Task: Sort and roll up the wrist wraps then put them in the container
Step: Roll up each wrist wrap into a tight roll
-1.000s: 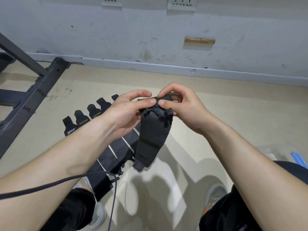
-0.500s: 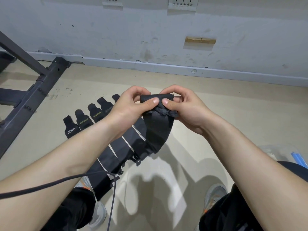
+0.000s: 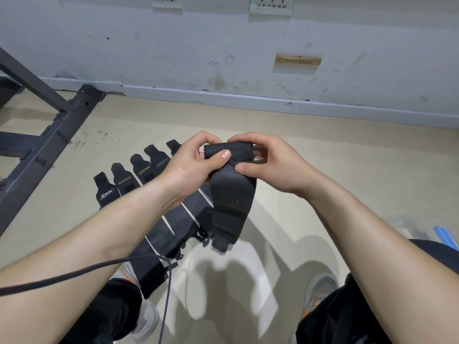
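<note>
Thicker-rolled wrist wrap hangs pinched by left hand and right hand.

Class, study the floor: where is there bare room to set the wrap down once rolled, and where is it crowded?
Free: the floor between the skirting board and the held wrap, and the stretch right of that wrap up to the clear container. Crowded: the left, where the row of flat wraps lies beside the metal frame.
</note>
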Demonstrator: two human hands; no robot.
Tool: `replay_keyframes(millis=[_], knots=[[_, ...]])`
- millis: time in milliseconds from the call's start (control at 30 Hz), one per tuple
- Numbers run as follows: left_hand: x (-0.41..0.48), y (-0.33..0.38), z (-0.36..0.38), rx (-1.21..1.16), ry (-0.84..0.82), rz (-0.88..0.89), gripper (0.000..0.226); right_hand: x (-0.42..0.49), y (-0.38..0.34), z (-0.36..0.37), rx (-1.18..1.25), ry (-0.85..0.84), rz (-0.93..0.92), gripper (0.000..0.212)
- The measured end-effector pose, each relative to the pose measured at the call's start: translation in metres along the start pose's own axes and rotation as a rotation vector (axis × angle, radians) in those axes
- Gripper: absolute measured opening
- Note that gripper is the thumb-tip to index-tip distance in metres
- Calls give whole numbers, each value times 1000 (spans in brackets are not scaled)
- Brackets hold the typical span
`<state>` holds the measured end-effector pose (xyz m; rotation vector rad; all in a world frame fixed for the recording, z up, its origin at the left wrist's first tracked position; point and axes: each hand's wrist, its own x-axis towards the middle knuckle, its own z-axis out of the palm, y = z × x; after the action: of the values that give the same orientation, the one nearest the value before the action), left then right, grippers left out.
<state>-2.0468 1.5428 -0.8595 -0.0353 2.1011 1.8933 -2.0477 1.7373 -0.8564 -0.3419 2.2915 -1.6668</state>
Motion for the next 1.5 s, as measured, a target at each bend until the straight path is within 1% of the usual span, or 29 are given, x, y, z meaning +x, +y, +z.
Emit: replay_keyframes(millis=[67, 133, 200, 333, 367, 467, 567, 633, 733, 800, 933, 1000, 1067, 1100, 1200, 1267, 1333, 1400, 1500], knots=[[1, 0, -1, -56, -26, -31, 8, 0, 0, -3, -63, 13, -17, 45], [0, 1, -1, -101, -56, -55, 10, -2, -2, -3, -66, 22, -16, 43], [-2, 4, -1, -114, -75, -34, 12, -4, -3, -3, 28, 36, 3, 36], [-7, 11, 2, -116, -43, 48, 15, -7, -7, -1, 175, 51, 7, 26], [-8, 11, 3, -131, -26, 56, 16, -7, -9, 1, 183, 94, 19, 27], [-7, 12, 3, -175, 31, 51, 17, -5, -8, 7, 134, 329, 91, 31], [-7, 12, 3, -182, 84, 62, 17, 0, -1, 8, 7, 461, 102, 29], [-9, 9, 8, -127, 134, 93, 17, 0, -1, 16, -115, 539, 62, 29], [-8, 2, 17, -32, 248, 151, 17, -6, -2, 35, -267, 621, -95, 26], [-8, 0, 18, -21, 295, 150, 18, -7, 2, 43, -339, 615, -194, 18], [-9, 1, 16, -104, 264, 113, 16, -7, 6, 38, -352, 517, -255, 3], [-9, 4, 13, -138, 248, 95, 18, -7, 6, 35, -339, 486, -241, 6], [-8, 7, 11, -158, 211, 75, 18, -6, 7, 32, -304, 502, -177, 6], [-8, 7, 11, -162, 184, 64, 17, -5, 6, 31, -253, 510, -134, 12], [-9, 7, 9, -177, 113, 32, 18, -4, 1, 26, -51, 514, -11, 41], [-9, 7, 8, -221, 56, 4, 19, -7, -2, 22, 26, 432, 48, 49], [-9, 8, 6, -242, 9, -21, 21, -7, -1, 20, 18, 333, 26, 43], [-10, 8, 6, -223, -15, -26, 23, -6, 1, 19, -19, 304, -37, 32], [-9, 9, 6, -202, -14, -2, 25, -5, 1, 19, 77, 257, -71, 28]])
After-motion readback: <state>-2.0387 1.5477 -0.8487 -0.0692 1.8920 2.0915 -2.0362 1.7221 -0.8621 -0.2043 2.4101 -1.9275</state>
